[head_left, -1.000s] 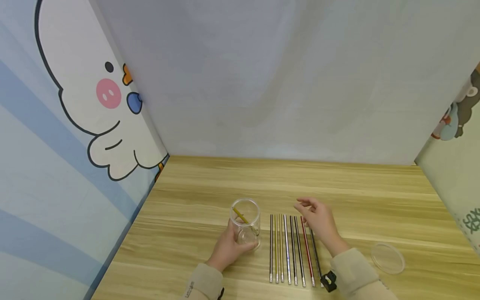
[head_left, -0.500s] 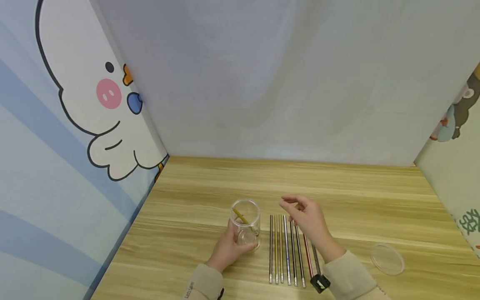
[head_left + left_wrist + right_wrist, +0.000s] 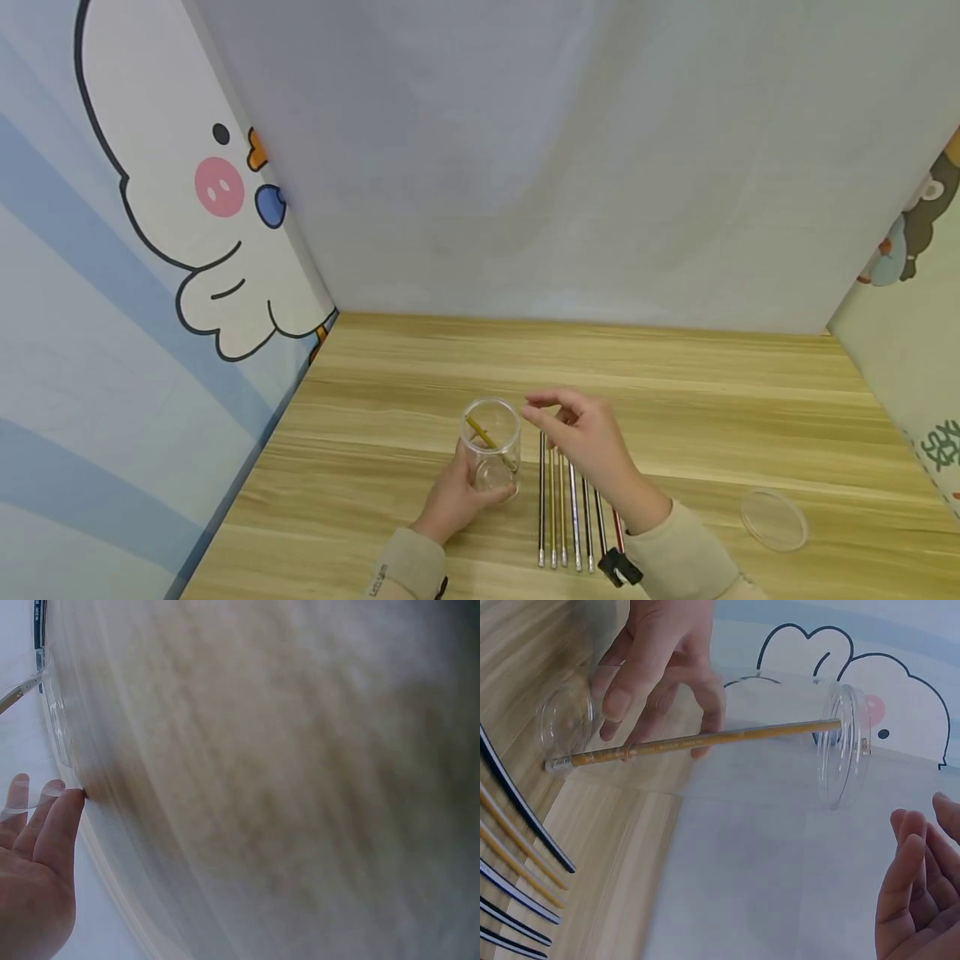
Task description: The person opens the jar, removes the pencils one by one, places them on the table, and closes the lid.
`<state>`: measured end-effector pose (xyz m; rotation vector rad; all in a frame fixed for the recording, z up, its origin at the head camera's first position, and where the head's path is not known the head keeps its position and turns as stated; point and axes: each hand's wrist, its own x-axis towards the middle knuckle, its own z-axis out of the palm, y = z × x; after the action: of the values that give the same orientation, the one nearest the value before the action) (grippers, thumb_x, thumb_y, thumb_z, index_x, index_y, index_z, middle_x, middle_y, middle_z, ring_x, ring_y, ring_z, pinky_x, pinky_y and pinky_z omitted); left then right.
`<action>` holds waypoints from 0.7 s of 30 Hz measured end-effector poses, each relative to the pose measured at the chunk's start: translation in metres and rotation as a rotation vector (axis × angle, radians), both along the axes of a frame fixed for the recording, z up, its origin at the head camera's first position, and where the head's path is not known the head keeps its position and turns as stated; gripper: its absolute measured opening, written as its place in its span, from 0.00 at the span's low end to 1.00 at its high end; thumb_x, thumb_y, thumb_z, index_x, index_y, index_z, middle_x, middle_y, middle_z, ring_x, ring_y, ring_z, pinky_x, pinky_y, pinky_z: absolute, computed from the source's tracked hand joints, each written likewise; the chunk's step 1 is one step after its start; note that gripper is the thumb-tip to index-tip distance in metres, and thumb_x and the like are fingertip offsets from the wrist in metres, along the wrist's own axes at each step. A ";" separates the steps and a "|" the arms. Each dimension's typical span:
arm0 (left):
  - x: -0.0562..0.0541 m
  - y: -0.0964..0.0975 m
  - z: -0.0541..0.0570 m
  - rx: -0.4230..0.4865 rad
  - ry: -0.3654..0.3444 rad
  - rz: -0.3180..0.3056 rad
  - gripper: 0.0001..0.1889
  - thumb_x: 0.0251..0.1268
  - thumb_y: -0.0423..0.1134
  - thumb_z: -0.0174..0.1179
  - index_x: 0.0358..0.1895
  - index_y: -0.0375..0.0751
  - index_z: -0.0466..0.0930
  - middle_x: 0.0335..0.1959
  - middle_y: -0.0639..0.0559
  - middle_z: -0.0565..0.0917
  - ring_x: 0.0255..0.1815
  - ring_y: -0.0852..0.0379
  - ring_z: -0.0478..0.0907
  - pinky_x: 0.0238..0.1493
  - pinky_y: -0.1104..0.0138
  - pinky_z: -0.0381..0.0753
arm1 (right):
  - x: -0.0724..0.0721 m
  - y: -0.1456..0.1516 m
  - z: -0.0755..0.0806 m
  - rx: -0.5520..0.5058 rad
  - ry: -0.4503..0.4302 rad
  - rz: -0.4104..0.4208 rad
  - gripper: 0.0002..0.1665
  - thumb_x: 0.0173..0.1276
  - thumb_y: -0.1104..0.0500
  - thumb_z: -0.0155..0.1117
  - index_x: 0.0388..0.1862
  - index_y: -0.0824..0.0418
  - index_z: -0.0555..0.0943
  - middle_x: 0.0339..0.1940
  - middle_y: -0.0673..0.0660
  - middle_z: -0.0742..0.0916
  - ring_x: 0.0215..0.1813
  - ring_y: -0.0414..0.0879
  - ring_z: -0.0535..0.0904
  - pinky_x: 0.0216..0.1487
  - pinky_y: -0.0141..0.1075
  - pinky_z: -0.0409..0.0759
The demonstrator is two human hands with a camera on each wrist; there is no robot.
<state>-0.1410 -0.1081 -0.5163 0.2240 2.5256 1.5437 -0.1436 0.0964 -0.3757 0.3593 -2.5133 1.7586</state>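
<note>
My left hand (image 3: 461, 496) grips a clear cylindrical jar (image 3: 491, 475), which stands upright on the table. Inside it leans a yellow pencil (image 3: 705, 740), eraser end down, its tip near the rim. In the left wrist view, the fingers (image 3: 60, 832) of that hand lie against the transparent wall. My right hand (image 3: 588, 437) hovers above the far ends of a row of pencils (image 3: 575, 525), just right of the jar's mouth. Its fingers are loosely bent, with nothing seen between them. The row includes dark, yellow, white-blue and red pencils; the right hand and sleeve cover part of it.
A round clear lid (image 3: 775, 519) lies on the wooden table (image 3: 420, 358) to the right of the right sleeve. A pale wall (image 3: 562, 167) rises behind the table. A cartoon-printed panel (image 3: 172, 208) borders the left side, and another borders the right.
My right hand has moved left across the pencil row, from its right end to beside the jar. The left hand, jar and pencil inside have stayed put.
</note>
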 end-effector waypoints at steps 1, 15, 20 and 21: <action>0.000 0.000 0.000 0.002 0.000 -0.003 0.54 0.53 0.51 0.74 0.78 0.46 0.48 0.63 0.37 0.78 0.57 0.39 0.80 0.59 0.42 0.78 | 0.000 -0.003 0.000 0.007 0.008 0.011 0.14 0.66 0.56 0.70 0.47 0.63 0.87 0.41 0.60 0.90 0.19 0.36 0.76 0.16 0.27 0.70; 0.001 -0.002 -0.002 0.018 -0.010 -0.026 0.55 0.54 0.51 0.73 0.79 0.51 0.44 0.62 0.37 0.78 0.54 0.41 0.82 0.56 0.44 0.81 | -0.006 -0.036 -0.003 0.196 0.059 0.037 0.12 0.62 0.54 0.72 0.42 0.58 0.89 0.33 0.54 0.91 0.12 0.34 0.64 0.13 0.26 0.64; 0.002 -0.002 -0.002 0.007 -0.012 -0.023 0.54 0.54 0.51 0.73 0.79 0.53 0.44 0.63 0.37 0.77 0.55 0.40 0.81 0.55 0.44 0.82 | -0.009 -0.045 -0.006 0.274 0.108 0.009 0.11 0.62 0.52 0.72 0.39 0.57 0.89 0.26 0.51 0.89 0.12 0.32 0.54 0.14 0.25 0.54; 0.002 -0.002 -0.002 0.006 -0.012 -0.023 0.54 0.54 0.51 0.73 0.79 0.53 0.44 0.63 0.37 0.77 0.55 0.40 0.81 0.55 0.44 0.81 | -0.010 -0.046 -0.006 0.283 0.111 0.007 0.11 0.62 0.51 0.72 0.38 0.57 0.89 0.22 0.51 0.88 0.11 0.32 0.53 0.13 0.25 0.53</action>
<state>-0.1392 -0.1099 -0.5184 0.2432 2.5009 1.5394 -0.1531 0.0504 -0.3821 0.4655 -2.6832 1.3421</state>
